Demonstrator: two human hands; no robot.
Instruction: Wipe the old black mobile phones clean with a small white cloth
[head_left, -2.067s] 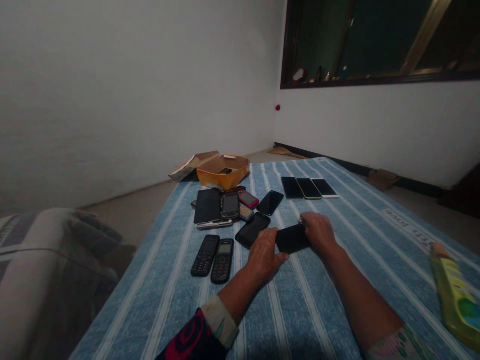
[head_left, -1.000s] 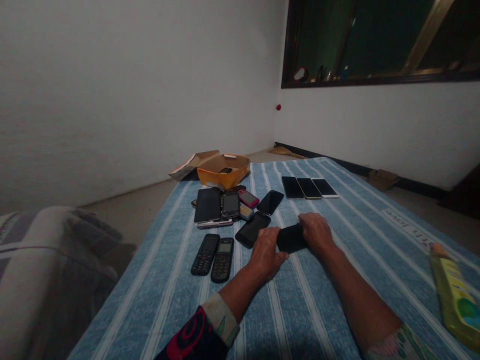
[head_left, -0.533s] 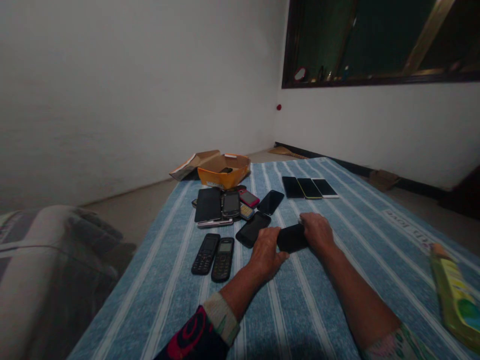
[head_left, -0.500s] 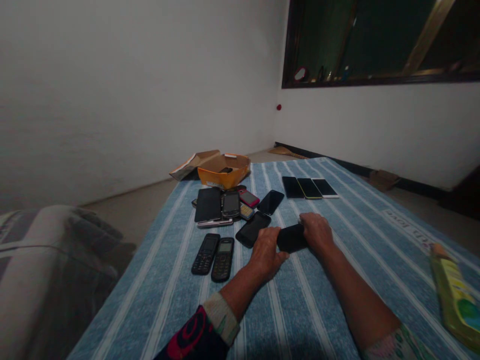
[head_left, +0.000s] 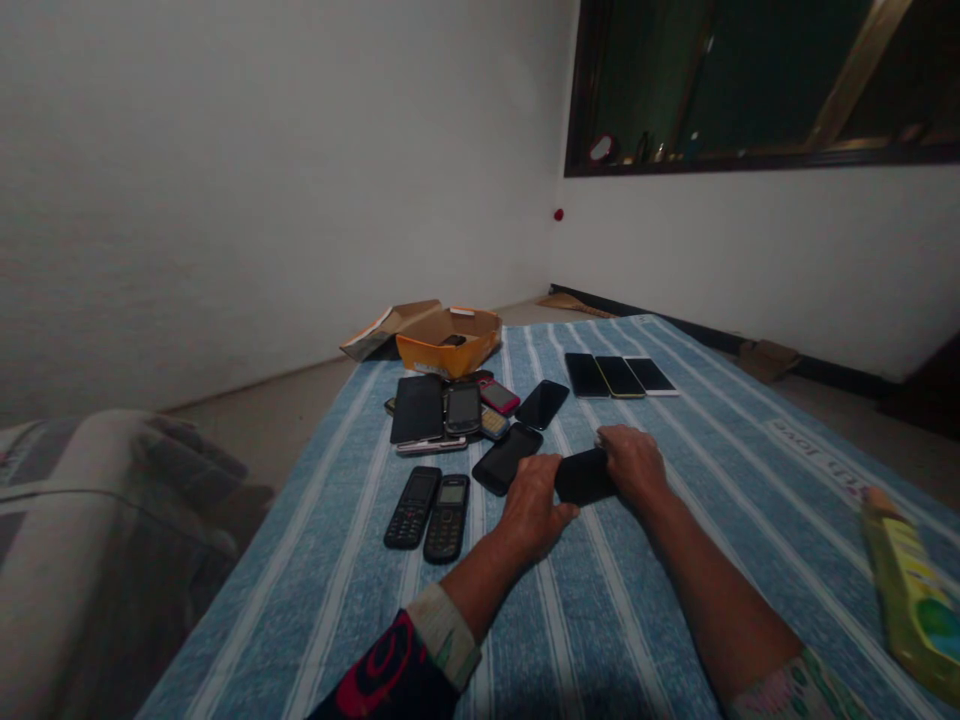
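A black smartphone is held between my two hands, low over the striped cloth. My left hand grips its left end, with the thumb along the near edge. The right end is in my right hand, whose fingertips curl over the far corner. Just beyond my left hand lies another dark smartphone, and past it a second one. Two keypad phones, one black and one with a small grey screen, rest side by side to the left.
A pile of phones lies before an open orange box. Three smartphones form a row at the back right. A bottle of yellow liquid lies at the right edge of the blue striped cloth.
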